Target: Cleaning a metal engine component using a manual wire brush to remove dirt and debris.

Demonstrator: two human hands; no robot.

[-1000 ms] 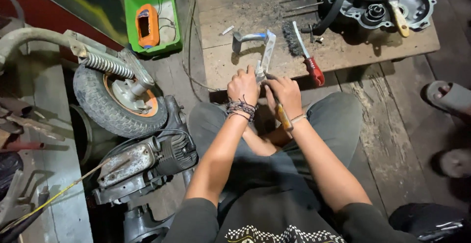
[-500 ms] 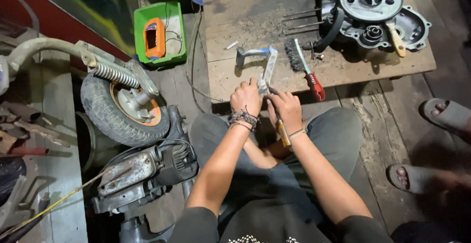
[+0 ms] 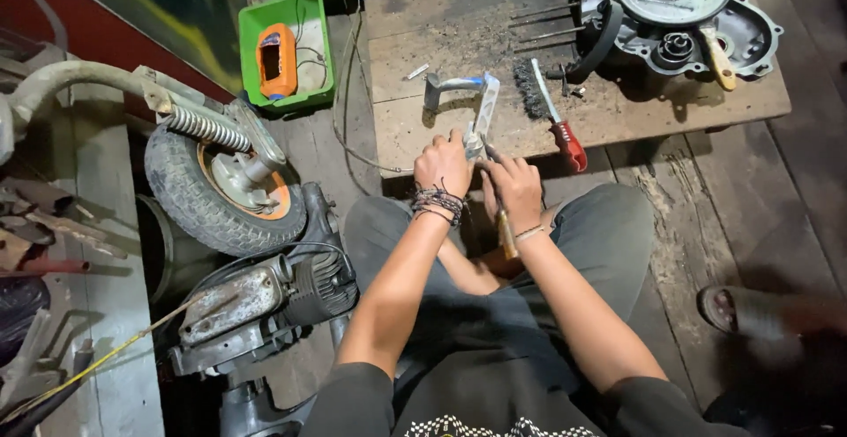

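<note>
At the near edge of the wooden board [image 3: 423, 128], your left hand [image 3: 444, 164] gripped the metal lever [image 3: 483, 115] while your right hand [image 3: 514, 188] clenched a wooden-handled tool [image 3: 505, 230] (tip hidden), which could have slipped toward your fingers.

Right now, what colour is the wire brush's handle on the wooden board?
Red, clearest in the head view: wire brush handle.

On the wooden surface [image 3: 423, 128], bare board lay open left of the metal lever [image 3: 481, 111]. Just right of the lever, a wire brush [image 3: 549, 111] blocked the way; farther right, an engine casing [image 3: 679, 14] filled the corner.
</note>
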